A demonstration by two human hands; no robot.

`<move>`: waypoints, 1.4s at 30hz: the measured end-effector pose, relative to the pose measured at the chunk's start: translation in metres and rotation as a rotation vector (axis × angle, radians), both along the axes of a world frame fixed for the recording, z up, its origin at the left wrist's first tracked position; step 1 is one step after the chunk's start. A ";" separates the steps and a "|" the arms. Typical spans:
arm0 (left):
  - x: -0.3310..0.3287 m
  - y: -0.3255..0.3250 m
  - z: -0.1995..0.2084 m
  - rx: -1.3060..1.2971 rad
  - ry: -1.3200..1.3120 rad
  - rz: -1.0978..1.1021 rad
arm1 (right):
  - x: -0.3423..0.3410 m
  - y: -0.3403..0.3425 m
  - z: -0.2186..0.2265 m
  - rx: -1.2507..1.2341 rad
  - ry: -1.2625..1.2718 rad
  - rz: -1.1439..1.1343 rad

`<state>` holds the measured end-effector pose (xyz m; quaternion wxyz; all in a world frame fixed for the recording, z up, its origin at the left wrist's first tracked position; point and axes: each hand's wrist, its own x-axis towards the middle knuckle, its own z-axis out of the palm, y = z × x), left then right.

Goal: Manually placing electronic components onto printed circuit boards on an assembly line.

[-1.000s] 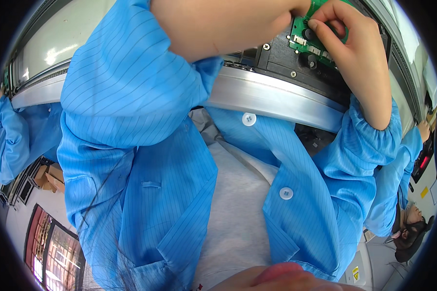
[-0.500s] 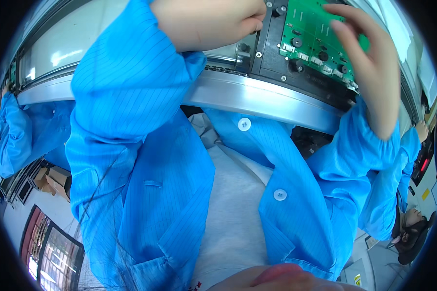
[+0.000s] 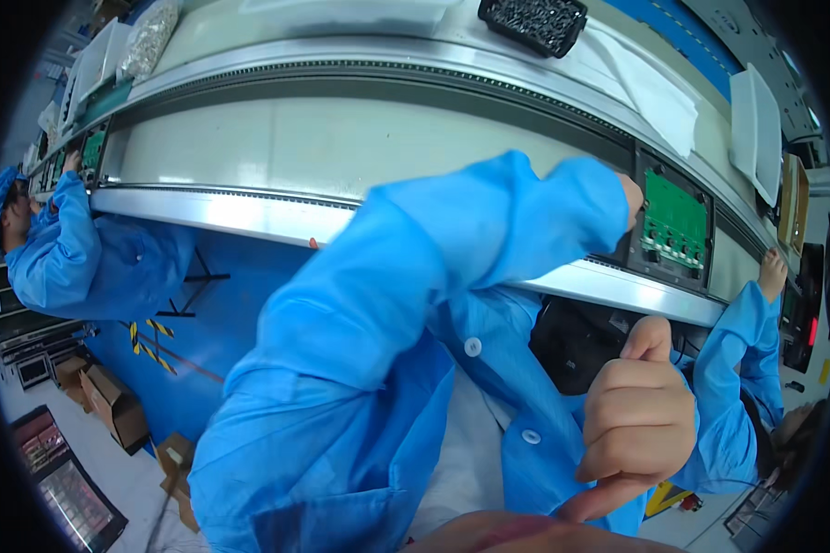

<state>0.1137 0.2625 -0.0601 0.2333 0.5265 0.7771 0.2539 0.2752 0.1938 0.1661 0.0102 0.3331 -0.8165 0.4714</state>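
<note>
My left arm stretches across to the right, and my left hand (image 3: 632, 200) shows only in part past the blue cuff. It is at the left edge of a black fixture frame (image 3: 634, 247) that carries a green circuit board (image 3: 675, 217). White connectors and dark round parts line the board's near side. The fingers of that hand are hidden. In front of my chest, close below my head, my right hand (image 3: 641, 415) is curled closed, apart from the board. Whatever is inside its fingers, if anything, cannot be seen.
The fixture sits on a conveyor with a silver rail (image 3: 221, 214) along its near side. Beyond lie a black tray of small parts (image 3: 535, 23), a white sheet (image 3: 650, 97) and a white bin (image 3: 754, 129). Co-workers in blue are at left (image 3: 92, 253) and right (image 3: 733, 369).
The view has shifted, showing more of the conveyor. My right hand has left the circuit board and come back toward my body, curling up. My left arm now reaches further right, beside the fixture.
</note>
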 end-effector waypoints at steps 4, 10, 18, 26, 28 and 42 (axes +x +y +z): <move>0.028 0.011 0.002 0.026 0.070 0.016 | 0.007 -0.002 0.001 -0.049 0.028 -0.056; -0.009 -0.071 0.042 0.153 0.079 -0.059 | 0.001 -0.011 -0.006 -0.118 0.151 -0.108; -0.104 -0.214 -0.008 0.328 0.022 0.342 | -0.100 -0.024 -0.067 -0.390 0.247 -0.153; -0.111 -0.230 0.020 0.556 0.252 0.450 | -0.200 0.031 -0.207 0.226 0.238 -0.698; -0.117 -0.222 0.021 0.566 0.302 0.412 | -0.206 0.027 -0.207 0.098 0.103 -0.654; -0.293 -0.226 0.104 -0.363 0.466 0.800 | -0.208 0.035 -0.221 0.018 -0.011 -0.558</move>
